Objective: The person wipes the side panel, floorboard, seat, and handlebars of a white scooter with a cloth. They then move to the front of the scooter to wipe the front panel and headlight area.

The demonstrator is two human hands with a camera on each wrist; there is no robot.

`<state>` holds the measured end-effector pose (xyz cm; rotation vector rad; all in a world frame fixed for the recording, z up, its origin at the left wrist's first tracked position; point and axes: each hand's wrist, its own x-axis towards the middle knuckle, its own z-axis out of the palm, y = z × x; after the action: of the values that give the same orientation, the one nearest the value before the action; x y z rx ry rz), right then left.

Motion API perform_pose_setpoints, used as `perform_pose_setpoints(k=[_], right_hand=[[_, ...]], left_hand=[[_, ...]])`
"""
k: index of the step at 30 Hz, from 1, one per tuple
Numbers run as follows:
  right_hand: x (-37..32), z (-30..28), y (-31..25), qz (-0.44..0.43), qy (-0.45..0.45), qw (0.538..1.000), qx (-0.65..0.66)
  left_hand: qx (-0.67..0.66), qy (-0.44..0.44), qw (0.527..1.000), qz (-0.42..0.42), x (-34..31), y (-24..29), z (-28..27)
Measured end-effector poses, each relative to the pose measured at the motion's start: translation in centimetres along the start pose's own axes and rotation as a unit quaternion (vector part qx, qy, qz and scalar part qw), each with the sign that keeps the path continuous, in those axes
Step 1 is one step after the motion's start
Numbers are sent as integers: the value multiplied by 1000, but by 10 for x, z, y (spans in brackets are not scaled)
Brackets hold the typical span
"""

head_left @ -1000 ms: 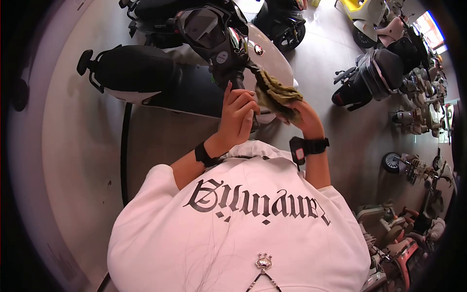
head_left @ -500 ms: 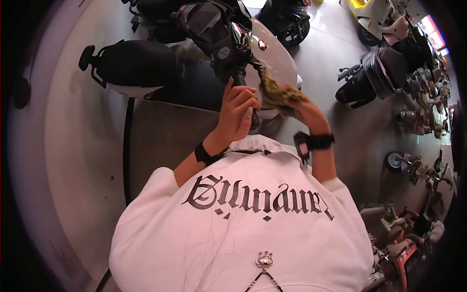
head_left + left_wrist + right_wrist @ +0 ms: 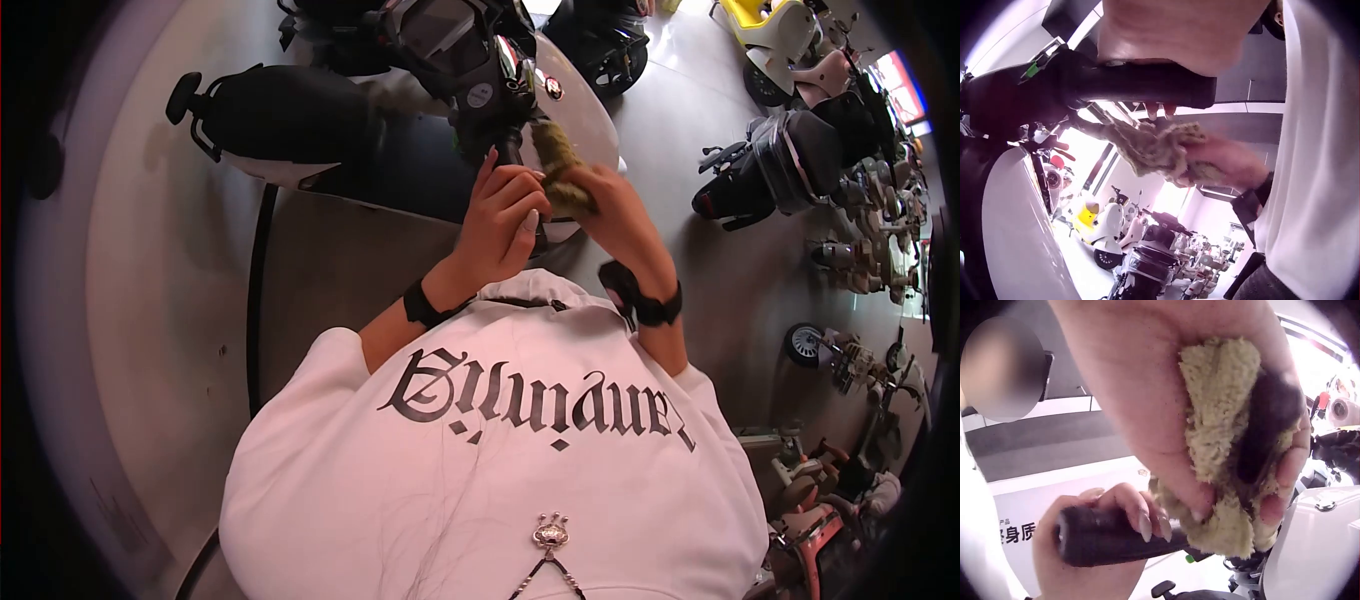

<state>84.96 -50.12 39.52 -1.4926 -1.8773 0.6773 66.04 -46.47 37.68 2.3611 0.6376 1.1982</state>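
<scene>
My left hand (image 3: 503, 222) is curled round the black handlebar grip (image 3: 1094, 547) of a scooter, its fingertips showing over the rubber in the right wrist view. Beside it, my right hand (image 3: 622, 218) holds a fuzzy yellow-green cloth (image 3: 1219, 394). In that wrist view the cloth is folded about a dark lever (image 3: 1269, 428), with thumb and fingers on either side. From the left wrist view, the cloth (image 3: 1154, 147) lies just below the grip, and the right hand (image 3: 1225, 159) is blurred there.
The scooter's white front panel (image 3: 580, 105) stands beyond the hands, its black seat (image 3: 290, 125) to the left. Another dark scooter (image 3: 775, 165) stands on the right, with several more vehicles behind it. A yellow and white scooter (image 3: 775, 35) is at the back right.
My right hand has moved left and up with the cloth, closer to the left hand. The left hand keeps its grip on the handlebar; the scooter sits slightly higher and further right in view.
</scene>
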Motion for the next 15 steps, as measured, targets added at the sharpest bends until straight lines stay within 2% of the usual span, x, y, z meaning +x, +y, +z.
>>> perform_pose_setpoints(k=[4,7,10,11,15], right_hand=[[-35,-20,3,21,-74,997,16],[-26,-21,6,20,-88,995,29],[6,-19,7,-30,-82,994,59],[17,-11,10,-54,-49,996,56],[7,-11,0,-51,-52,997,11]], left_hand=[[20,-30,999,-19,1,4,-7],[25,-38,999,-21,2,5,-5],[30,-42,999,-4,6,5,-4],[24,-49,998,-5,5,6,-6],[31,-94,995,-5,1,7,-14]])
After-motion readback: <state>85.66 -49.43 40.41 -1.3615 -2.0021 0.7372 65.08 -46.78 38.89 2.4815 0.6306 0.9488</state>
